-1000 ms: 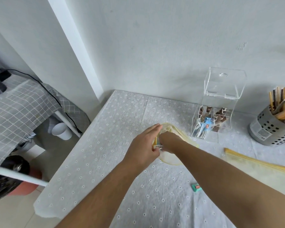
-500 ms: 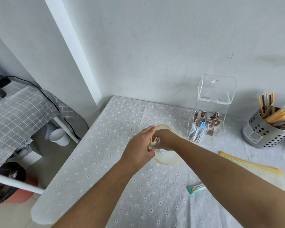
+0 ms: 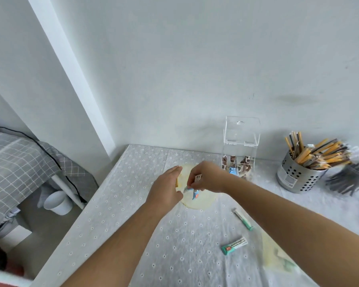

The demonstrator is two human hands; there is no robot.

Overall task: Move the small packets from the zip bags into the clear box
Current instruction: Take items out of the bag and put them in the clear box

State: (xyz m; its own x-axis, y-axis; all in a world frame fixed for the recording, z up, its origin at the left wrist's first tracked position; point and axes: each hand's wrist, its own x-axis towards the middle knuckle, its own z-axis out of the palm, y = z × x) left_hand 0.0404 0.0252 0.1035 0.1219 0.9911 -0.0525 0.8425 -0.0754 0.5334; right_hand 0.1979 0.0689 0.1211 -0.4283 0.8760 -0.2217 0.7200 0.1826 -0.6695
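A yellowish zip bag point(image 3: 197, 200) lies on the table in the middle. My left hand point(image 3: 167, 188) holds its left edge at the mouth. My right hand point(image 3: 207, 178) is just above the bag and pinches a few small packets point(image 3: 194, 192), one blue and white. The clear box point(image 3: 239, 150) stands behind my right hand with its lid up; brown and blue packets sit in its compartments. Two green-and-white packets point(image 3: 234, 246) point(image 3: 243, 219) lie loose on the cloth to the right. A second zip bag point(image 3: 278, 258) lies blurred under my right forearm.
A perforated metal cup point(image 3: 296, 176) full of yellow sticks stands at the right, with dark cutlery beside it. The table point(image 3: 120, 204) has a dotted white cloth; its left edge drops to the floor, where a white cup point(image 3: 57, 201) stands. The wall is close behind.
My right hand has come up out of the bag with packets pinched in its fingers. The view has tilted, and a second loose green packet shows on the cloth.
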